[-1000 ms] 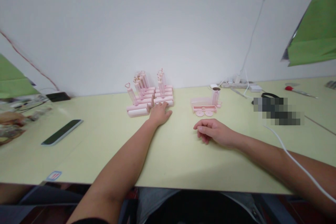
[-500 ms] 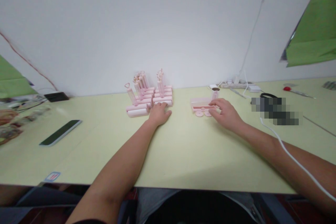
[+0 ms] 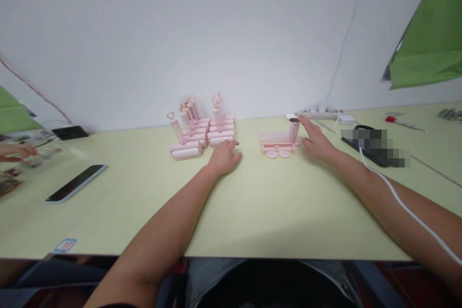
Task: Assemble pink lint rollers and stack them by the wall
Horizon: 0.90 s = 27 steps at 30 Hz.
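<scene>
My left hand (image 3: 224,156) rests on the table with its fingers apart, just in front of the pink-and-white cylinder-shaped cases (image 3: 186,151). Several of these lie in two stacked rows, and pink upright tubes (image 3: 176,130) with heart-shaped loops on top stand on them. My right hand (image 3: 316,140) is open, fingers stretched out, right beside a pink tube (image 3: 293,131) with a dark top; whether they touch I cannot tell. Left of that tube lies a shallow pink tray (image 3: 277,147) with a see-through pink part behind it. Two pink discs (image 3: 272,154) sit at its front edge.
A phone (image 3: 76,183) lies on the left, with a dark flat device (image 3: 70,132) by the wall. Another person's hand (image 3: 18,149) is at the far left edge. To the right are a white cable (image 3: 397,202), a power strip (image 3: 321,115) and a red-handled tool (image 3: 404,123).
My right hand has moved from the tray to the right side of the tube, and its fingers have straightened. The left hand has slid slightly right, off the cases.
</scene>
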Available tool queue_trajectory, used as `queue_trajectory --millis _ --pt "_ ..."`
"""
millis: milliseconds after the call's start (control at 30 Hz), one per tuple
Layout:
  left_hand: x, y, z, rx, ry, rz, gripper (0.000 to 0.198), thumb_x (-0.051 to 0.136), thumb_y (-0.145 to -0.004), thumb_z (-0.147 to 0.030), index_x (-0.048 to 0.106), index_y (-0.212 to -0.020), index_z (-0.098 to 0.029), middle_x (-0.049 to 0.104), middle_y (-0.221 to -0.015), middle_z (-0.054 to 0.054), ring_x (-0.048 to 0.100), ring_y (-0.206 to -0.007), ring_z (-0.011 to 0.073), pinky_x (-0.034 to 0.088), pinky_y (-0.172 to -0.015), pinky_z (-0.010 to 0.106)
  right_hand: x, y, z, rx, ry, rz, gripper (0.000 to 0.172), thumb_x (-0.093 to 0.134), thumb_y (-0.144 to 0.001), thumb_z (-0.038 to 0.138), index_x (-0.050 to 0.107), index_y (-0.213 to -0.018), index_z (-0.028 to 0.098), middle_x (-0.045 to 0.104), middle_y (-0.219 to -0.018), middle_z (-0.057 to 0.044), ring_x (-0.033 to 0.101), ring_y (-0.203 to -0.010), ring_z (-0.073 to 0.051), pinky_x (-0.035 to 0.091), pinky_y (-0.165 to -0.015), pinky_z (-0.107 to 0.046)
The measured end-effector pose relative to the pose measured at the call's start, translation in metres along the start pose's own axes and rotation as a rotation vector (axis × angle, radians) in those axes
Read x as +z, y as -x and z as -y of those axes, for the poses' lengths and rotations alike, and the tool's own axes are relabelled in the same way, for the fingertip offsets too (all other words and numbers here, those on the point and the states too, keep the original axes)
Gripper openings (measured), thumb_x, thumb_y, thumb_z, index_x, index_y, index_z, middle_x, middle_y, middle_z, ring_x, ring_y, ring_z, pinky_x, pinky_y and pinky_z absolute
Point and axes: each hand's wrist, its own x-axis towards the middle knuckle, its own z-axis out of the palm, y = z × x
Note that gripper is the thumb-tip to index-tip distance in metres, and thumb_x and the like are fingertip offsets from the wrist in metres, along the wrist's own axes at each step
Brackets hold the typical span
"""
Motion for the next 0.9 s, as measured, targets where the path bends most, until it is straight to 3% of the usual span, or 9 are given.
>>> queue_trajectory --millis 100,267,467,633,800,900 --pt "0.002 -0.001 0.002 0.007 0.009 0.006 0.044 0.056 -0.086 -0.041 0.06 -0.123 -0.018 0.064 -0.113 0.012 0.06 -0.104 0.0274 0.048 -0.092 0.041 0.001 0.0 0.0 -0.013 -0.033 -0.001 0.083 0.045 -0.076 0.008 0.021 -0.156 0.018 0.032 -0.158 -0.012 0.033 -0.142 -0.032 0.032 -0.113 -0.054" --pt "0.004 -0.001 0.005 0.003 0.02 0.008 0.045 0.056 -0.086 -0.042 0.06 -0.124 -0.019 0.064 -0.113 0.012 0.061 -0.104 0.0273 0.048 -0.091 0.041 -0.003 -0.002 0.002 0.012 0.022 -0.121 0.075 0.047 -0.074 0.01 0.039 -0.148 0.017 0.05 -0.145 -0.014 0.047 -0.13 -0.033 0.038 -0.108 -0.053" --pt "0.005 0.0 0.008 -0.012 0.036 -0.001 0.044 0.056 -0.085 -0.042 0.061 -0.123 -0.019 0.064 -0.112 0.011 0.061 -0.102 0.0269 0.049 -0.089 0.041 -0.01 -0.003 -0.005 0.235 0.133 -0.234 0.051 0.048 -0.08 0.02 0.057 -0.131 0.015 0.071 -0.107 -0.015 0.063 -0.092 -0.031 0.05 -0.082 -0.045" --pt "0.005 0.0 0.008 -0.021 0.059 -0.015 0.043 0.058 -0.084 -0.041 0.063 -0.121 -0.019 0.064 -0.111 0.011 0.062 -0.1 0.0257 0.049 -0.09 0.04 -0.021 -0.003 -0.002 0.347 0.176 -0.341 0.044 0.05 -0.083 0.023 0.06 -0.125 0.017 0.072 -0.096 -0.011 0.062 -0.081 -0.029 0.049 -0.077 -0.042" --pt "-0.003 -0.002 0.003 -0.02 0.099 -0.061 0.037 0.056 -0.086 -0.039 0.065 -0.116 -0.018 0.065 -0.11 0.01 0.061 -0.1 0.0248 0.049 -0.091 0.04 -0.05 -0.004 0.014 0.31 0.124 -0.612 0.036 0.048 -0.089 0.028 0.06 -0.121 0.016 0.067 -0.101 -0.013 0.06 -0.082 -0.026 0.048 -0.079 -0.042" --pt "-0.013 -0.002 -0.006 -0.004 0.127 -0.099 0.033 0.053 -0.089 -0.037 0.065 -0.113 -0.017 0.066 -0.106 0.009 0.061 -0.1 0.0235 0.048 -0.092 0.039 -0.06 -0.004 0.033 0.248 -0.061 -0.686 0.034 0.052 -0.089 0.033 0.059 -0.12 0.019 0.063 -0.098 -0.011 0.057 -0.077 -0.022 0.049 -0.076 -0.04"
